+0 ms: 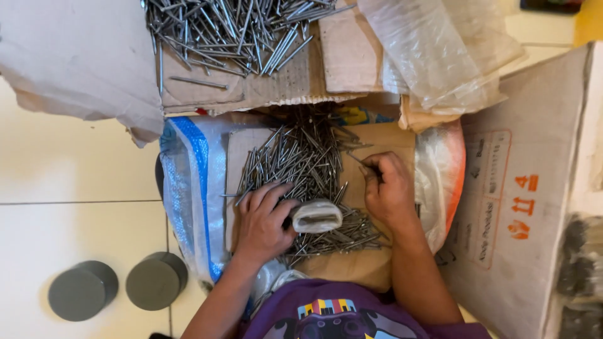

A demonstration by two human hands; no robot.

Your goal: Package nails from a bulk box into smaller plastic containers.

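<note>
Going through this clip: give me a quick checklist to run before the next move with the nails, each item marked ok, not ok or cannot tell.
1. Left hand rests on the nail pile: ok.
2. Right hand pinches a single nail: ok.
3. White roll lies within reach between the hands: ok.
4. Cardboard sheet lies flat under the pile: ok.
5. Nails all point one way: not ok, they cross.
6. What the white roll is: cannot tell.

Pale tiled floor [69,182], 2 grey cylinders [119,285]
</note>
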